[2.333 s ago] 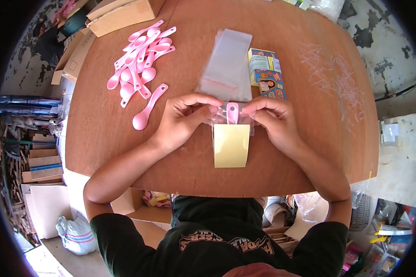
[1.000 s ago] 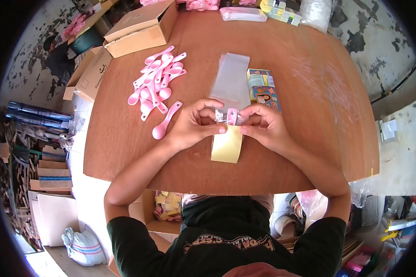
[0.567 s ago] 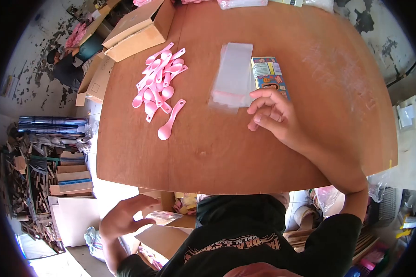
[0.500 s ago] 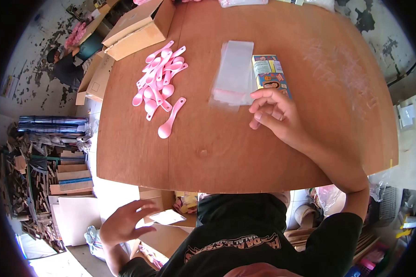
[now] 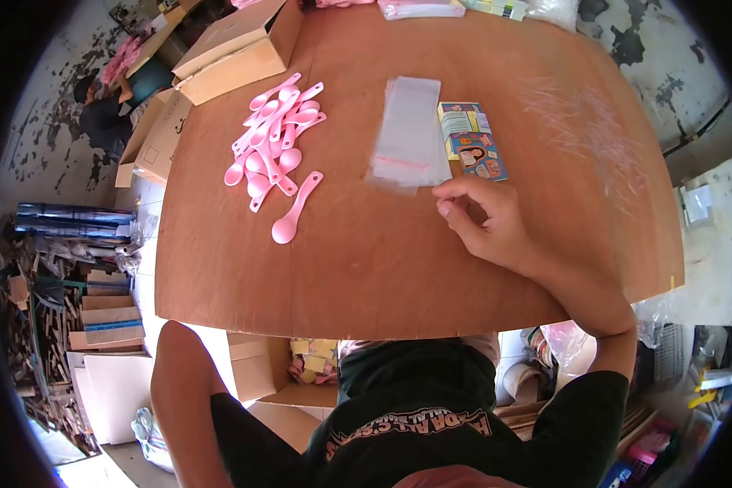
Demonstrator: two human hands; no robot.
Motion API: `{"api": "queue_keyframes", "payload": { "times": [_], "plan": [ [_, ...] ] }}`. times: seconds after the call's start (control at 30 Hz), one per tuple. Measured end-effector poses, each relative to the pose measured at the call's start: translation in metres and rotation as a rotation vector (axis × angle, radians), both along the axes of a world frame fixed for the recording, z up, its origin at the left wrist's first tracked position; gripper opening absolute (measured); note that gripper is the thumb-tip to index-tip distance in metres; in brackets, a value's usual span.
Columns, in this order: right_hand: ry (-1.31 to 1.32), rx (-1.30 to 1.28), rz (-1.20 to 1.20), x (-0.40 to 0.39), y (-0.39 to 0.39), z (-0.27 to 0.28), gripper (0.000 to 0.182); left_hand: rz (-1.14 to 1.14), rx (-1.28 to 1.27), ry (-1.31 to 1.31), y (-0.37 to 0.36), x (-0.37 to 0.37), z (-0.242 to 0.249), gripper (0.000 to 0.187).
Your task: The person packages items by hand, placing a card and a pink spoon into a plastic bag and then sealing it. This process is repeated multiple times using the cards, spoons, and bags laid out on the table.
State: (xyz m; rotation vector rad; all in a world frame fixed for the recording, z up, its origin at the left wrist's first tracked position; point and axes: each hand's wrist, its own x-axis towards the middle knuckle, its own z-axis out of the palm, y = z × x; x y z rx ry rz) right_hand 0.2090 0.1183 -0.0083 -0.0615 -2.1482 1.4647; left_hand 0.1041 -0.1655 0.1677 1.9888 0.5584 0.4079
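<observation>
while taking the stack of clear bags (image 5: 412, 130) as landmark, find the right hand (image 5: 492, 226) just off its near right corner, at or slightly over the surface (image 5: 366, 281). read the fingers (image 5: 467, 186) as loosely curled, thumb and index tips close together, with nothing visible between them; cannot tell whether touching the lowest bag. for the left hand, out of view, cannot tell open or closed. note the pile of pink spoons (image 5: 264, 138) well to the left of the stack, and the single pink spoon (image 5: 289, 224) at its left and near side. note the printed pack (image 5: 473, 143) just beside the stack, on the right. judge the step in hand as a break between pieces, probably the start of a new one, with nothing visibly picked up. for the next move, likely required: extend the fingers to the stack, separate one bag only, and bring in the left hand to spread the opening for the single pink spoon.
</observation>
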Motion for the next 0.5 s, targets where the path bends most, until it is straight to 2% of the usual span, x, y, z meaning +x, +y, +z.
{"api": "queue_keyframes", "payload": {
  "times": [0.07, 0.1, 0.17, 0.2, 0.27, 0.3, 0.33, 0.37, 0.4, 0.43, 0.5],
  "plan": [
    [0.073, 0.288, -0.116, -0.001, -0.001, 0.009, 0.013, -0.062, 0.004, -0.012, 0.009, -0.004, -0.002, 0.026],
    [0.069, 0.296, -0.110, -0.004, 0.000, 0.015, 0.013, -0.105, 0.009, -0.015, 0.011, -0.005, -0.002, 0.025],
    [0.031, 0.627, -0.165, -0.015, 0.005, 0.026, 0.013, -0.186, 0.016, -0.025, 0.018, -0.008, -0.003, 0.024],
    [0.033, 0.628, -0.154, -0.023, 0.007, 0.031, 0.013, -0.224, 0.015, -0.026, 0.023, -0.011, -0.005, 0.023],
    [-0.023, 0.959, -0.120, -0.043, 0.012, 0.040, 0.016, -0.278, 0.007, -0.011, 0.039, -0.021, -0.011, 0.022],
    [-0.020, 0.962, -0.113, -0.053, 0.015, 0.041, 0.016, -0.252, -0.013, 0.002, 0.048, -0.028, -0.020, 0.022],
    [-0.155, 0.974, -0.057, -0.063, 0.018, 0.041, 0.016, -0.151, -0.036, 0.018, 0.058, -0.039, -0.029, 0.021],
    [-0.291, 0.985, -0.003, -0.069, 0.019, 0.040, 0.017, 0.238, -0.395, -0.159, 0.055, -0.053, -0.037, 0.016],
    [-0.288, 0.995, 0.001, -0.072, 0.017, 0.038, 0.017, 0.535, -0.166, -0.231, 0.063, -0.059, -0.062, 0.014],
    [-0.341, 1.000, 0.009, -0.076, 0.017, 0.034, 0.014, 0.775, 0.034, -0.120, 0.077, -0.064, -0.070, 0.012],
    [-0.392, 1.024, 0.035, -0.080, 0.016, 0.030, 0.012, 1.123, -0.178, -0.205, 0.100, -0.078, -0.082, 0.009]
  ]
}}
